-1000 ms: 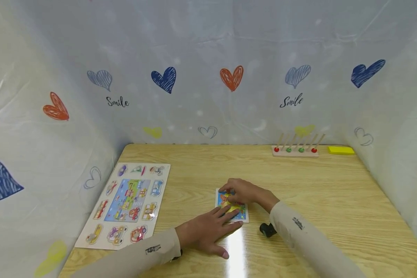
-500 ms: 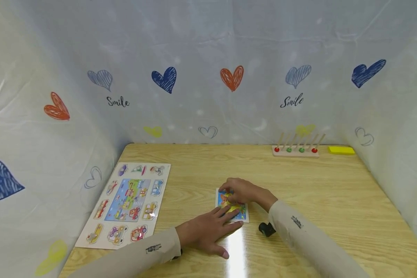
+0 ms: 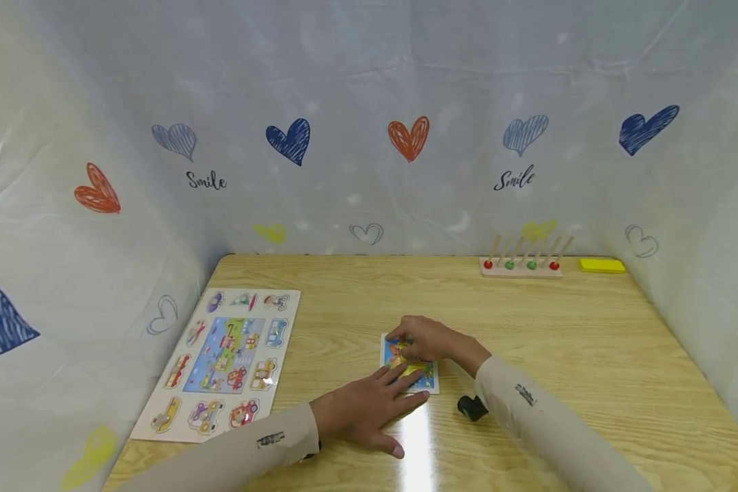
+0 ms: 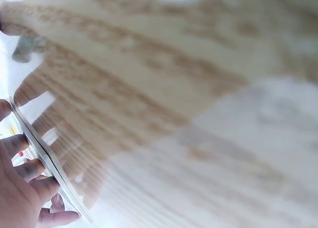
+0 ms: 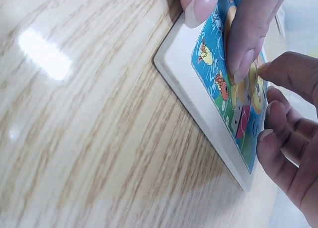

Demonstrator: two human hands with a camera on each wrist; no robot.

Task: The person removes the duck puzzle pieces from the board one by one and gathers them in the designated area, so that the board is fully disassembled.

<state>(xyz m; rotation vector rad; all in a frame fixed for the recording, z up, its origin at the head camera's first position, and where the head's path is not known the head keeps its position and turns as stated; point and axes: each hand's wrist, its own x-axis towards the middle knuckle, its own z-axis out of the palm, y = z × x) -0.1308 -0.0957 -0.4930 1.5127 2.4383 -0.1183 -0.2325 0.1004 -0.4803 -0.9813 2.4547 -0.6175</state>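
A small picture board [image 3: 430, 384] with a pale rim lies flat on the table, showing bright colours and little fish in the right wrist view. My left hand [image 3: 369, 406] rests across its near left part, fingers spread and thumb out to the side on the table. From the far right my right hand [image 3: 430, 338] reaches over the board with bent fingers; in the right wrist view its fingers [image 5: 278, 156] curl at the board's edge, and one fingertip touches the picture. Both hands hide much of the surface. Left fingertips [image 4: 30, 168] press the board in the left wrist view.
A large vehicle puzzle board [image 3: 285, 321] lies at the left. Toward the back right stand a pegged wooden base [image 3: 519, 272] with red and green beads and a yellow block [image 3: 601, 266]. A black object [image 3: 471, 408] sits beside the right sleeve. Heart-printed sheets [image 3: 357, 89] surround the table.
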